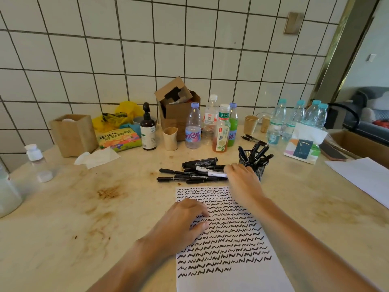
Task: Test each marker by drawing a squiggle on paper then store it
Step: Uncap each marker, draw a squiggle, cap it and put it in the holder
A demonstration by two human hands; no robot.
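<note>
A person's left hand (185, 220) rested on the upper left part of a sheet of paper (223, 245) already crowded with rows of black squiggles, its fingers loosely curled and its thumb lying on the page, holding nothing but seemingly keeping the sheet steady on the stained counter (88, 218). Beyond the top edge of the sheet lay a loose pile of markers (189, 172), black-bodied, with one white-barrelled marker (210, 171) among them. The right hand (240, 178) reached over the right end of that pile, fingers bent down onto the white one, though whether they had closed on it could not be told. Just to the right stood a mesh pen cup (255, 165), several markers upright inside, touching or nearly touching the hand. Drawing one marker from the heap could roll its neighbours toward the paper or the drinks bottles (221, 131) behind, and a wide swing of the hand might tip the light cup. Little blank room remained except at the bottom of the sheet, so a fresh squiggle risked landing on old ones.
</note>
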